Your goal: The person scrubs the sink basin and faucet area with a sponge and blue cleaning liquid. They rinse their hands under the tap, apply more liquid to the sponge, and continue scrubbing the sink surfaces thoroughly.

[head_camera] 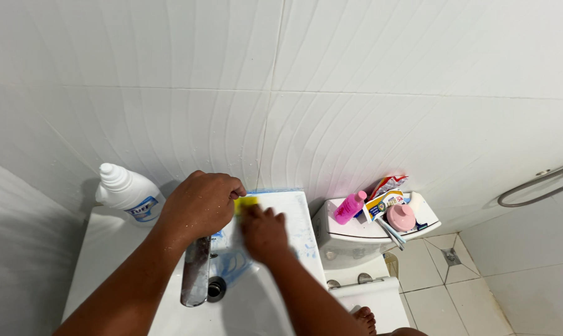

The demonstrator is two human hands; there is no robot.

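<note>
Glossy ceramic sink (pixel 281 308); shiny metal tap (pixel 195 270); plastic bottle (pixel 130 193).

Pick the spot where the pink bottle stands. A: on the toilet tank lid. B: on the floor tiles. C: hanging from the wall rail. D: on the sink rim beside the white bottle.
A: the pink bottle stands on the toilet tank lid, next to a pink round container and some packets, well right of the sink.

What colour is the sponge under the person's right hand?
Yellow: the sponge peeks out between both hands on the sink, in the head view.
</note>
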